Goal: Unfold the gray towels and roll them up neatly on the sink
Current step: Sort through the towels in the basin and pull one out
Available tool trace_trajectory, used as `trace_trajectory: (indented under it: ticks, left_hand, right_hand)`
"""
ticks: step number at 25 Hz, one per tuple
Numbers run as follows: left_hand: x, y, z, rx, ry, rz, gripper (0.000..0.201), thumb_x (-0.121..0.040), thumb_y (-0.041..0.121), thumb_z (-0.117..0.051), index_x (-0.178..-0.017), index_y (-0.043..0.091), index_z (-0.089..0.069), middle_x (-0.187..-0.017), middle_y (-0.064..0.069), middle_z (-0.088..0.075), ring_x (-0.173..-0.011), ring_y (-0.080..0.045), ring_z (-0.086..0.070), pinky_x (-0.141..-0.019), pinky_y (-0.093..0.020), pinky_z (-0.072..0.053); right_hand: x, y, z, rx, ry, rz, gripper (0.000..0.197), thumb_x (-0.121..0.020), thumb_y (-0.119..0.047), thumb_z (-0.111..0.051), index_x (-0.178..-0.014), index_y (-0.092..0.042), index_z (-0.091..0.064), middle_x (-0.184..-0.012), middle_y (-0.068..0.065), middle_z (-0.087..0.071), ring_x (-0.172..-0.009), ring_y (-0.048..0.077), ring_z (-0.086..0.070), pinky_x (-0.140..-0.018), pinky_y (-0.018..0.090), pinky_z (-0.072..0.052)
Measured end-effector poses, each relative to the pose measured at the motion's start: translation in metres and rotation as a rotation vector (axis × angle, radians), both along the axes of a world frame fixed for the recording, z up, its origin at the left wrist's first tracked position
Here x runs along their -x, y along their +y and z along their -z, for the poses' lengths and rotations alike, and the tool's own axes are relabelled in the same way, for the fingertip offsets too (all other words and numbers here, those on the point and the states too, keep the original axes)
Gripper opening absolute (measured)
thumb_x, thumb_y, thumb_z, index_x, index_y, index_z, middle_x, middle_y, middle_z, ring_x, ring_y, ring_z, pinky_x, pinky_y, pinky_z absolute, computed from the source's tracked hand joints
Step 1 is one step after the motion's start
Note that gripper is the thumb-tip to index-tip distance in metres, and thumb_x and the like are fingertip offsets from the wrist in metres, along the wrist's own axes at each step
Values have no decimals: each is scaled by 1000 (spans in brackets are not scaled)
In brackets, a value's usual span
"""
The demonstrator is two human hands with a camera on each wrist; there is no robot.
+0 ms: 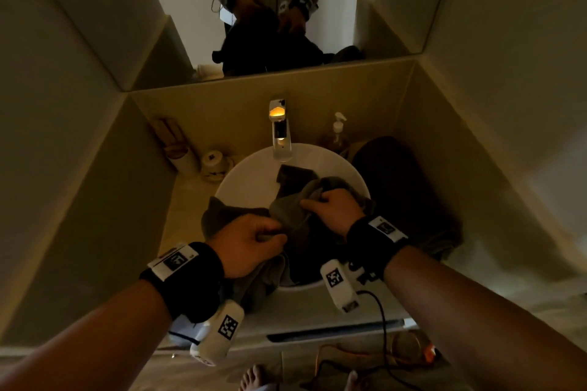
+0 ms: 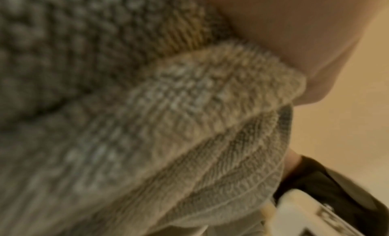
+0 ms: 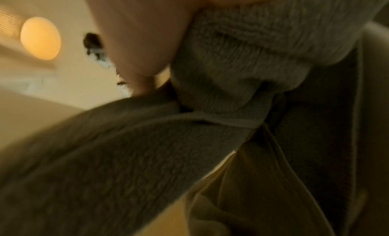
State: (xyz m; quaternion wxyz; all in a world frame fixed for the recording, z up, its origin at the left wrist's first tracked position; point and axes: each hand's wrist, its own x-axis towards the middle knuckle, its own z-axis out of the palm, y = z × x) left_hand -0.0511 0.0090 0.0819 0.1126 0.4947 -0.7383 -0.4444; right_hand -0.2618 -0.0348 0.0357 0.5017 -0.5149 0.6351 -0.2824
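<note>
Risk, as I judge it: the gray towel [image 1: 287, 211] lies bunched over the white sink [image 1: 254, 174] at 6 o'clock of the faucet [image 1: 280, 130]; uneven pulling could drop loose cloth into the basin or off the counter [image 1: 187, 200]. My left hand [image 1: 251, 243] pinches a fold at 7 o'clock. My right hand [image 1: 333, 208] has its grip curled round an edge at 4 o'clock.

A small home bathroom. Just beyond the hands stands a round white basin [image 1: 251, 174] with a chrome tap [image 1: 280, 130] behind it. A soap pump bottle [image 1: 338, 130] sits past the right hand [image 1: 333, 208], a mirror [image 1: 270, 9] hangs farther back, and plain walls close in on both sides.
</note>
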Motion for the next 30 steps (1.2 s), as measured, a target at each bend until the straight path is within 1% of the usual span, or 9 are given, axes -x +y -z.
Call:
trace_trajectory:
  ticks: [3,6,10,14,17,21,25,27,30]
  left_hand:
    - [-8,-4,-11,99,-135,-189,22,-89,54,-63,-95,33,-64,-75,7,-65,-71,-8,-62,-72,-32,-52]
    - [-9,-11,-31,101,-86,-318,25,-83,59,-66,-94,37,-63,-79,7,-69,-75,-7,-65,-68,-28,-48]
    - [24,-20,-38,19,-44,-243,33,-82,64,-65,-88,31,-69,-82,12,-67,-79,-3,-63,-71,-22,-44]
    - [33,-33,-23,-161,64,-268,38,-87,61,-60,-69,29,-69,-76,7,-71,-77,-12,-66,-78,-27,-50]
    - [29,-37,-14,-191,104,-220,32,-98,35,-59,-72,23,-73,-75,3,-71,-75,-13,-65,-83,-36,-52]
    - [29,-42,-12,-176,91,-229,28,-99,25,-59,-75,22,-74,-72,6,-70,-72,-8,-64,-77,-28,-51]
    - [26,-44,-12,-236,130,-297,25,-95,20,-65,-72,24,-74,-67,9,-71,-68,-7,-65,-72,-23,-51]
    - [30,-44,-13,-269,130,-310,19,-94,22,-67,-77,20,-76,-75,2,-74,-72,-10,-67,-71,-21,-53]
    - [32,-46,-12,-298,162,-334,19,-94,23,-66,-81,17,-77,-82,-5,-74,-77,-16,-68,-76,-26,-55]
  right_hand:
    - [10,4,-4,329,301,-5,37,-94,-37,-60,-63,-18,-57,-66,1,-60,-63,13,-55,-64,26,-42]
    - [29,13,-14,815,487,-87,31,-94,-39,-56,-76,-15,-65,-78,2,-65,-69,15,-58,-65,20,-41]
    - [15,16,-13,1071,491,-324,28,-90,-34,-55,-99,-15,-74,-99,1,-73,-92,13,-64,-84,11,-41]
    - [17,15,-11,1084,394,-476,25,-92,-28,-57,-107,-15,-72,-105,1,-71,-92,13,-65,-85,17,-51]
    - [20,23,-13,932,326,-525,20,-90,-32,-61,-108,-23,-60,-101,-4,-68,-88,12,-65,-80,28,-56]
    - [24,31,-14,460,-160,-234,59,-82,-32,-77,-133,-32,-48,-121,-13,-66,-112,2,-62,-93,21,-52]
    - [22,30,-11,56,-552,32,28,-90,-13,-67,-99,-37,-75,-105,0,-76,-105,22,-69,-88,34,-56]
    - [23,30,-16,57,-516,-10,33,-92,-5,-61,-94,-32,-79,-100,3,-77,-100,22,-71,-85,34,-56]
    - [32,29,-21,513,-101,-256,43,-88,-6,-58,-121,-31,-68,-118,-8,-70,-114,4,-62,-102,24,-48]
